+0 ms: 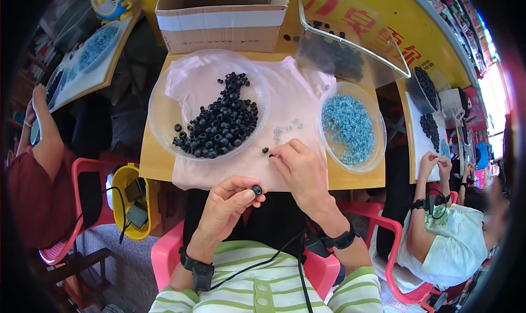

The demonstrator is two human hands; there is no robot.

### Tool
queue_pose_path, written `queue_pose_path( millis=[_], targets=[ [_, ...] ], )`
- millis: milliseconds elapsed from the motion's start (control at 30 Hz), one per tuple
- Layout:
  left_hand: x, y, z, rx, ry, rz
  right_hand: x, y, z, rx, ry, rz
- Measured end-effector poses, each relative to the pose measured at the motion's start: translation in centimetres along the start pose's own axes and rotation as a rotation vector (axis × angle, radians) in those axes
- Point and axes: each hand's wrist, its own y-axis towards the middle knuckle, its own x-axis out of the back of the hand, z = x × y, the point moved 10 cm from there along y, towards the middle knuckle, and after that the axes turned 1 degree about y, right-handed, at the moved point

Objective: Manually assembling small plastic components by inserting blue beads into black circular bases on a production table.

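Observation:
Between the thumb and fingers of my left hand [227,203] is a small round black cap [256,189], its hollow end facing up. My right hand [303,173] is just above the pink cloth [230,173], thumb and forefinger pinched on a tiny black piece [271,155]. Another small black part [265,149] lies on the cloth near those fingertips. Farther off on the cloth are several small clear pieces [287,129]. At left stands a wide clear tub [155,107] with a heap of black caps [219,126]. An oval clear tub [382,148] at right holds pale blue translucent pieces [350,124].
An open cardboard box [219,36] stands at the table's back. Beside it a clear bin [334,52] with black parts is tilted. A yellow bucket [125,206] is at my left. Other people work at tables on both sides. A black cable [257,263] crosses my lap.

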Motion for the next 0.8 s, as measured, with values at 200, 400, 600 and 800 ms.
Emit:
queue_pose_path(
  millis=[200,400,600,800],
  targets=[
    [0.3,0.0,-0.1,-0.025,-0.030,-0.044,1.3,-0.7,0.7,-0.021,0.181,0.038],
    [-1.1,0.2,0.2,-0.018,-0.140,0.026,2.2,-2.5,1.5,-0.101,0.723,0.009],
    [-2.3,0.2,0.7,0.003,-0.162,0.079,2.5,-3.2,1.8,-0.051,0.724,0.011],
    [-2.3,0.1,1.0,0.021,-0.146,0.065,3.3,-3.5,2.5,0.024,0.613,-0.008]
  ],
)
